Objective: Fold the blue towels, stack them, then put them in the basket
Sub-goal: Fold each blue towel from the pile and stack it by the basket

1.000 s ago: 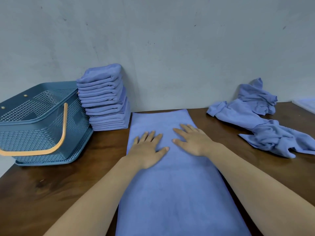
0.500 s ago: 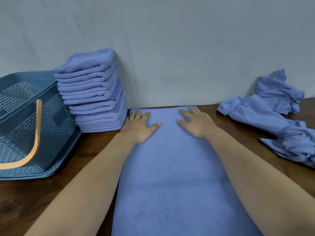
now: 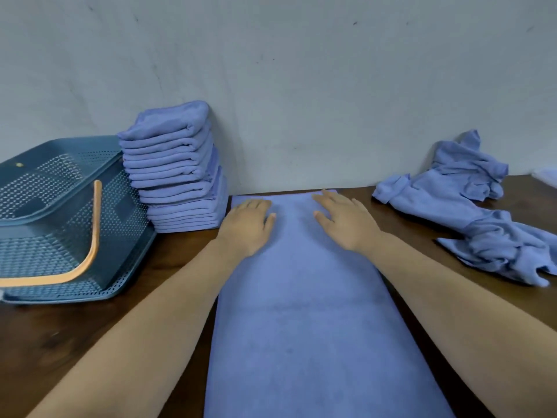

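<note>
A long blue towel (image 3: 304,312) lies flat down the middle of the brown table, its far edge near the wall. My left hand (image 3: 248,226) presses flat on the towel's far left part, fingers straight. My right hand (image 3: 346,221) lies flat on the far right part, fingers spread. A tall stack of folded blue towels (image 3: 177,170) stands against the wall to the left. Left of it sits the blue perforated basket (image 3: 54,206) with an orange handle (image 3: 87,254). A heap of unfolded blue towels (image 3: 470,206) lies at the right.
The grey wall (image 3: 301,86) closes the table's far side. Dark wooden tabletop (image 3: 75,333) shows in front of the basket and between the flat towel and the crumpled heap. A pale object (image 3: 547,173) peeks in at the right edge.
Both hands have slid along the towel from its middle toward the far edge by the wall, staying flat. The camera view shifted a little.
</note>
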